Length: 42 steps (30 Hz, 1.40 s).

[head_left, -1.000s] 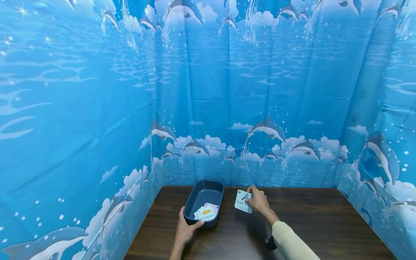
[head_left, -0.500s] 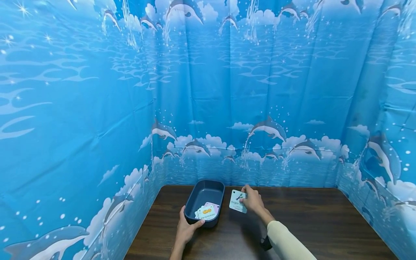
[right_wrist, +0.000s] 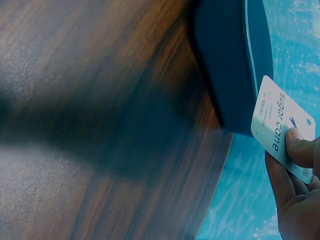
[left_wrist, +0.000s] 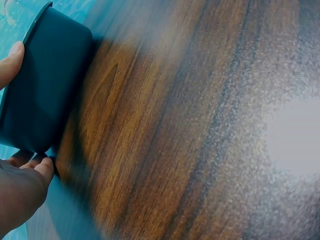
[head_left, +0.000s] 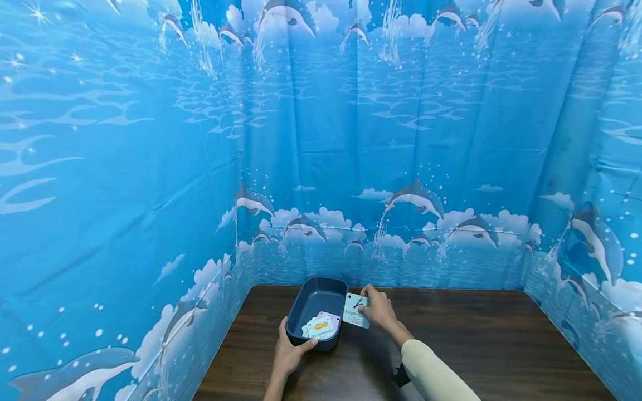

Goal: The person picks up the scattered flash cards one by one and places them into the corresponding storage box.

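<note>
A dark blue oblong bin (head_left: pixel 316 301) stands on the table, with several picture cards inside at its near end. The top one is a persimmon card (head_left: pixel 321 327). My left hand (head_left: pixel 288 353) grips the bin's near left corner, thumb at the rim; the left wrist view shows its fingers low against the bin's outer wall (left_wrist: pixel 45 80). Between thumb and fingers my right hand (head_left: pixel 379 309) pinches a pale green sugar cane card (head_left: pixel 353 312), held just right of the bin's right rim. In the right wrist view the sugar cane card (right_wrist: pixel 277 125) is tilted near the bin's wall.
The dark wooden table (head_left: pixel 476 345) reaches to the right and toward me. A blue dolphin-print curtain (head_left: pixel 391 139) hangs behind the table's far edge and along both sides. A dark band or strap (head_left: pixel 400 376) shows below the right sleeve.
My right hand has carried the sugar cane card leftward, from some way right of the bin to beside its rim. The left hand and the bin have stayed in place.
</note>
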Motion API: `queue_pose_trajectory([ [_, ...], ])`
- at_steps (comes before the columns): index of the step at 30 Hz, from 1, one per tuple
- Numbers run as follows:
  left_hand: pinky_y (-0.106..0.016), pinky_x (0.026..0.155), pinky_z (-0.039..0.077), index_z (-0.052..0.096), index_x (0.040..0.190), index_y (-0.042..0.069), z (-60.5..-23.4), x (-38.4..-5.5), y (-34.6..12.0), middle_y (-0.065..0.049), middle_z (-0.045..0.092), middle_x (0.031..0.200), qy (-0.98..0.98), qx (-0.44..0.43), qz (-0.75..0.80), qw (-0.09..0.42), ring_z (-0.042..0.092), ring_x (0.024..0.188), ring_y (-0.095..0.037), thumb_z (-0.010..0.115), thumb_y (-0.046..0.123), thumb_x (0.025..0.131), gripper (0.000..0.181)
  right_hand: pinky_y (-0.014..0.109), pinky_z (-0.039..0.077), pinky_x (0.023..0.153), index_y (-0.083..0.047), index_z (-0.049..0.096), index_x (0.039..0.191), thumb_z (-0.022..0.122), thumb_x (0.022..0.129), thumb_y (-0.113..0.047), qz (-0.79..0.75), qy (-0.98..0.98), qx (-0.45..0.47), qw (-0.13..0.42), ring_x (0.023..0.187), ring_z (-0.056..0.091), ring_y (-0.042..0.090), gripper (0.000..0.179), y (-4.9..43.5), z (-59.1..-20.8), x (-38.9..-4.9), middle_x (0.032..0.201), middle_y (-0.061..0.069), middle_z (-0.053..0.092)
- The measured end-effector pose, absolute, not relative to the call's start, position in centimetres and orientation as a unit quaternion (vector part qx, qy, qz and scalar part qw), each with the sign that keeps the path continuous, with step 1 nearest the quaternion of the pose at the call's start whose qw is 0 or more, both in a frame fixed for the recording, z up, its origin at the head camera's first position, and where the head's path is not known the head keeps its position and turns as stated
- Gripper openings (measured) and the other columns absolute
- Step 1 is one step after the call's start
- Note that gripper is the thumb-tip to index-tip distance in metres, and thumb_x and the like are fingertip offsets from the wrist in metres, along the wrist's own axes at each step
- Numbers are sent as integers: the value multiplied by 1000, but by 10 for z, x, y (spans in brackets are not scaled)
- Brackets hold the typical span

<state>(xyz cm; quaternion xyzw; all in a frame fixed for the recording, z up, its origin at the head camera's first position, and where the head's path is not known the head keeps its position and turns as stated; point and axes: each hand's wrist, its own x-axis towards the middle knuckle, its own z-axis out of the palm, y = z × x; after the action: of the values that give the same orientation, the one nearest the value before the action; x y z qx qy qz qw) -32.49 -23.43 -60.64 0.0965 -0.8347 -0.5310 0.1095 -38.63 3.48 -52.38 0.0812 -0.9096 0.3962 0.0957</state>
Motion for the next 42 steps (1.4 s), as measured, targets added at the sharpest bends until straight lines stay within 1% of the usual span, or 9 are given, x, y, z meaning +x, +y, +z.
queue_pose_trajectory([
  [10,-73,111,41,23,166,2,-605,-325,-235,-40,43,157,-832,101,-534,110,50,138,-57,95,29,80,115,37,58,67,-10,61,107,80,93,0,412,-901,99,94,79,69,23,26,11,-518,-384,100,16,74],
  [19,-73,111,42,22,166,2,-603,-324,-235,-39,42,158,-832,108,-535,99,50,138,-57,94,29,82,114,36,58,68,-8,61,110,79,94,-1,428,-893,115,76,80,66,23,25,-2,-520,-379,105,19,73],
  [29,-71,111,42,23,166,3,-606,-323,-234,-38,45,157,-834,103,-533,104,52,137,-54,94,31,80,115,34,53,68,-8,60,110,79,95,-1,438,-887,131,73,80,62,23,25,-19,-524,-377,104,19,72],
  [33,-69,110,44,23,165,1,-606,-322,-235,-38,46,156,-834,89,-534,109,53,136,-53,94,31,81,114,35,51,68,-9,60,108,80,94,-2,432,-887,138,84,79,61,22,25,-24,-527,-380,101,17,72],
  [36,-70,108,43,24,165,0,-608,-322,-236,-40,47,154,-832,76,-535,121,53,135,-56,95,31,80,115,35,49,67,-10,60,107,80,93,-2,429,-888,140,87,77,60,21,25,-28,-529,-382,99,15,72],
  [38,-71,108,43,25,164,0,-609,-322,-237,-41,47,153,-830,74,-539,126,53,134,-57,95,34,79,115,35,49,68,-10,61,107,80,93,-2,432,-888,137,84,78,60,21,25,-31,-530,-382,100,15,73],
  [39,-69,107,44,26,164,1,-613,-323,-238,-41,48,151,-833,71,-532,133,54,132,-56,93,39,81,113,35,49,68,-9,61,107,80,93,-2,434,-886,139,85,78,60,21,25,-32,-530,-381,100,15,73],
  [42,-70,106,44,26,163,0,-614,-323,-237,-42,48,149,-832,69,-533,137,54,130,-57,93,42,81,114,36,50,69,-9,61,108,79,93,-2,437,-885,140,84,79,61,21,25,-35,-530,-380,100,15,73],
])
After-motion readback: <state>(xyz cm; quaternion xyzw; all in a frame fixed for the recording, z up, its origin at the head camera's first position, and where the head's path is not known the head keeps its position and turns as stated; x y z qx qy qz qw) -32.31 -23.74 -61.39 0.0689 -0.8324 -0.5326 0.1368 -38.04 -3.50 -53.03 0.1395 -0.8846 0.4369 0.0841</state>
